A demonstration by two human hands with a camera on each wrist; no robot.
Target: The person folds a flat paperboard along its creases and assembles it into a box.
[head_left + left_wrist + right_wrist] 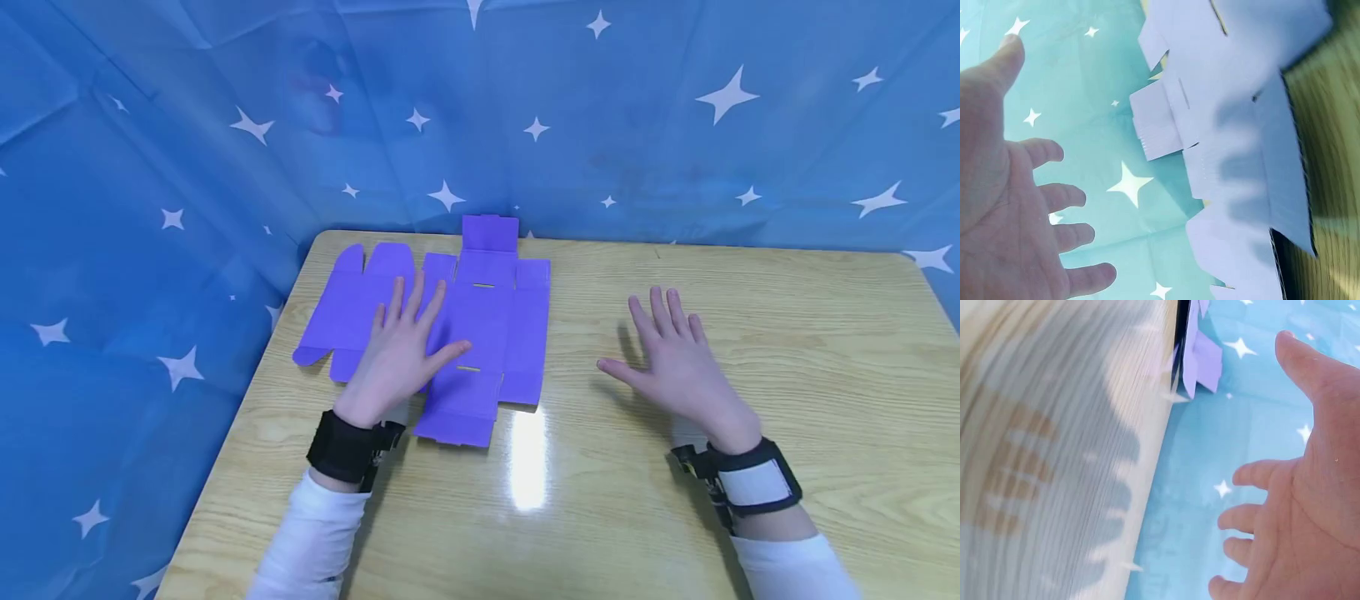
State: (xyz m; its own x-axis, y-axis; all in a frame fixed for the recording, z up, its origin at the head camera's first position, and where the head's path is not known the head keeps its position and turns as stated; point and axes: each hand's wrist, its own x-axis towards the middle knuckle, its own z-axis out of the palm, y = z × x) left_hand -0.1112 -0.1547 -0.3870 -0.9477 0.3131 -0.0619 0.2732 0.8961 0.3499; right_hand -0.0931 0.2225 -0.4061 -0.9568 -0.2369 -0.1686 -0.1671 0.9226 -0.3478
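Observation:
A flat, unfolded purple cardboard box (480, 325) lies on the table, its flaps spread and creased, with narrow slots along two fold lines. My left hand (401, 354) hovers over its left half, fingers spread and palm down, holding nothing. In the left wrist view the cardboard (1229, 150) carries the shadow of those fingers, apart from the hand (1022, 200). To the right of the box my right hand (686, 371) is held above bare wood, fingers spread and holding nothing. The right wrist view shows that hand (1310, 481) with a purple flap (1204, 362) farther off.
The wooden table (810, 358) has rounded back corners. A blue cloth with white stars (600, 125) hangs along its back and left sides. Each wrist wears a black strap (341, 447) with a camera. Light glares off the table (528, 467) below the box.

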